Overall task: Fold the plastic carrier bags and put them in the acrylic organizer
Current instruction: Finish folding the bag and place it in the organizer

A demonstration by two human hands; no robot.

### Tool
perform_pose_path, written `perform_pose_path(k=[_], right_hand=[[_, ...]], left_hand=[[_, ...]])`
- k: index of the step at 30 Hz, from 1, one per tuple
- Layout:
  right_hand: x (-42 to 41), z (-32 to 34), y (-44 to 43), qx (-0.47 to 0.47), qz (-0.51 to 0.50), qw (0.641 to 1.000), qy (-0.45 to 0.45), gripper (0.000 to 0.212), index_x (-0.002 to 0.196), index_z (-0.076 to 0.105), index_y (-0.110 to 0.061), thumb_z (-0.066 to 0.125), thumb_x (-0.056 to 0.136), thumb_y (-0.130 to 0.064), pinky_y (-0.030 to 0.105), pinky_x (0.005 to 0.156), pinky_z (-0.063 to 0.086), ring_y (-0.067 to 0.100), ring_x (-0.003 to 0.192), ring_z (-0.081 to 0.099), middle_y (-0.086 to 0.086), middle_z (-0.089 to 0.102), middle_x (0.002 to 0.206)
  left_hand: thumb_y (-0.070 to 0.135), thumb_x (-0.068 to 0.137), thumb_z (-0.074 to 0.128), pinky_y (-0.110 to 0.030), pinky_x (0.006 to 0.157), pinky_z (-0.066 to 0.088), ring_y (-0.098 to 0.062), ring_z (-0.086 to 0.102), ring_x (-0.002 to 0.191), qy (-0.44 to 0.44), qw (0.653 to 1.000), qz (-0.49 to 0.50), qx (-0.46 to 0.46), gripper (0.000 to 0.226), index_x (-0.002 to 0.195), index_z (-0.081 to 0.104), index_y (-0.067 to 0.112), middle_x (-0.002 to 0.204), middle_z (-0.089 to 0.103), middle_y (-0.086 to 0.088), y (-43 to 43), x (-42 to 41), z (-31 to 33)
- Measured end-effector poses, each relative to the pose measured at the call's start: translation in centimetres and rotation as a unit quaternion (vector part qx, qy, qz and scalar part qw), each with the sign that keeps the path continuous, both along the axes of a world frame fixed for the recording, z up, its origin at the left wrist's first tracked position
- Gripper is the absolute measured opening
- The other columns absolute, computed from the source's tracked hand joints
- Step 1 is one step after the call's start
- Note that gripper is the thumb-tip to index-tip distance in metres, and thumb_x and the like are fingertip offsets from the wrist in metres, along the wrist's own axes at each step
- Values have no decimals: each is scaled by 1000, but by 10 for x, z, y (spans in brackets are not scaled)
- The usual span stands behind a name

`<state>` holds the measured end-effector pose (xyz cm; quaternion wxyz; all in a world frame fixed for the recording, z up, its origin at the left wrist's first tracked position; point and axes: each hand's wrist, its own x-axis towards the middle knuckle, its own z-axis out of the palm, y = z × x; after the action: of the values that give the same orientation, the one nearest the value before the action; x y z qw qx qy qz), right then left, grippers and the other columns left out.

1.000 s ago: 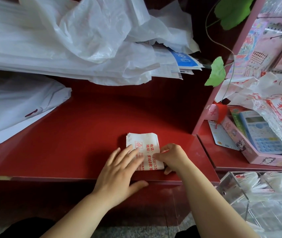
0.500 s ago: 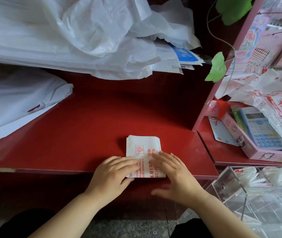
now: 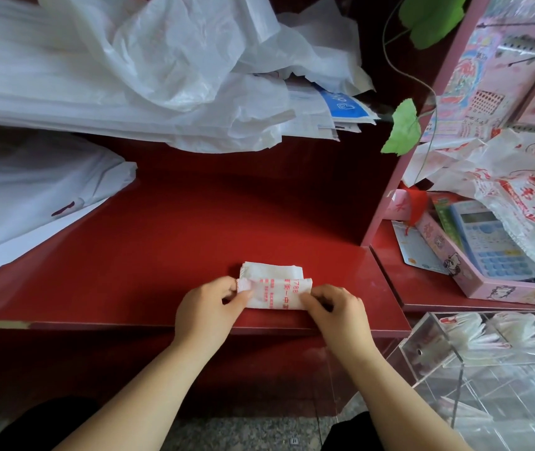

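Observation:
A white carrier bag with red print (image 3: 274,286), folded into a small packet, lies near the front edge of the red counter (image 3: 168,242). My left hand (image 3: 209,309) pinches its left end and my right hand (image 3: 336,309) pinches its right end, with the near flap turned up over the packet. The clear acrylic organizer (image 3: 474,359) stands lower right, below the counter, with several folded bags in its compartments.
A heap of white plastic bags (image 3: 149,73) fills the back of the counter, with more on the left (image 3: 28,196). On the right are a printed bag (image 3: 516,187), a calculator (image 3: 490,242) in a pink box, and green leaves (image 3: 403,128).
Both hands went from pressing flat on the packet to pinching its ends. The near half has been folded up, so the packet is now narrower.

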<state>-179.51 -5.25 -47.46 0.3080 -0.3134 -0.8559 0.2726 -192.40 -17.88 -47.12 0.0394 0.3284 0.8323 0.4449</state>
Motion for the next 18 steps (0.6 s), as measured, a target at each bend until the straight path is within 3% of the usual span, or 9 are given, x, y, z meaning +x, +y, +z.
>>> perform_pose_path(k=[2,5,8,13,16,18], right_hand=[[-8,3,1,-16,-30,999,-43,18,83,67,-11,56,90,-24,31,77,33,14,79,48,-11,55,72],[-21,5,0,0,-81,991,-106,23,96,64,-13,46,94,-27,28,70,20,18,89,47,-3,63,90],[-31,8,0,10,-114,981,-159,28,105,63,-17,40,96,-31,29,78,25,19,100,51,-1,65,102],[-41,11,0,38,-148,963,-221,31,106,61,-17,35,96,-31,30,84,28,20,100,54,0,66,101],[-45,13,2,41,-163,956,-242,30,103,58,-15,35,97,-33,31,85,28,21,96,57,1,67,96],[-46,13,3,51,-168,952,-249,26,104,54,-14,36,96,-30,31,86,28,22,95,57,2,67,95]], left_hand=[[37,86,58,-29,65,43,-19,63,85,4,999,29,-31,22,75,60,18,86,71,3,7,0,5],[38,90,53,-29,68,42,-21,62,90,10,996,51,-74,20,87,62,21,94,69,4,17,-3,9],[39,92,47,-26,68,37,-22,60,97,35,989,71,-129,24,101,62,22,101,67,6,27,-6,9],[38,94,44,-24,62,34,-24,61,93,87,969,60,-222,22,101,59,25,98,67,1,37,-11,11],[35,94,46,-26,63,38,-23,62,93,118,968,68,-211,19,107,53,23,100,66,0,41,-10,14],[26,86,62,-31,67,45,-25,63,92,197,968,45,-150,28,111,55,18,105,64,-3,39,-8,11]])
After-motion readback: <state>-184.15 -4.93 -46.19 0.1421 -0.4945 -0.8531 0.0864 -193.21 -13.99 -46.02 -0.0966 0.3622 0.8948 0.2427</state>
